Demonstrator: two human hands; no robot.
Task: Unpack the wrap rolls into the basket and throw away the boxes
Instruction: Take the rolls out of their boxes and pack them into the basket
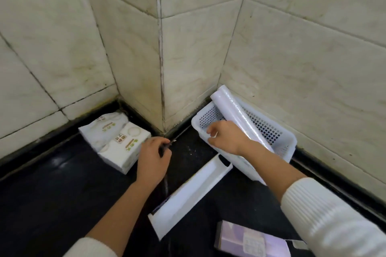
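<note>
A white perforated basket (282,140) stands on the black counter in the corner by the tiled wall. One wrap roll (234,110) lies slantwise in it, its far end sticking up over the rim. My right hand (226,139) hovers over the basket's near left rim beside the roll, fingers loosely curled and apart, holding nothing I can make out. An opened white box (188,194) lies on the counter in front of the basket. A purple box (250,241) lies at the bottom edge. My left hand (153,158) is curled around a thin dark object left of the basket.
Two white tissue packs (117,142) sit on the counter at the left, against the wall. Tiled walls close off the back and the right side, with a protruding corner between the packs and the basket.
</note>
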